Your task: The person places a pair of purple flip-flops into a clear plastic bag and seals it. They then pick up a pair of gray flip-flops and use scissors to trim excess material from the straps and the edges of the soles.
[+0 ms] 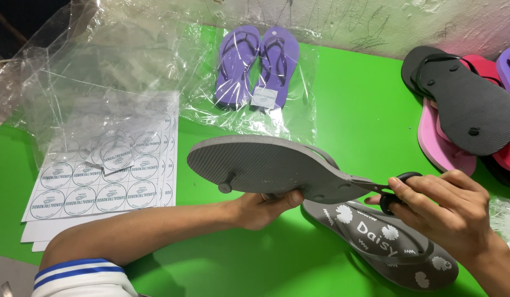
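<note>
My left hand grips a grey flip-flop from below, sole turned up, held above the green table. My right hand holds black-handled scissors, whose blades touch the heel end of that flip-flop. Directly beneath lies the second grey flip-flop, top side up, with white flower prints and lettering.
A purple pair of flip-flops in a clear bag lies at the back. Sheets of round stickers and loose clear bags sit at left. A pile of black, pink, red and purple flip-flops is stacked at right.
</note>
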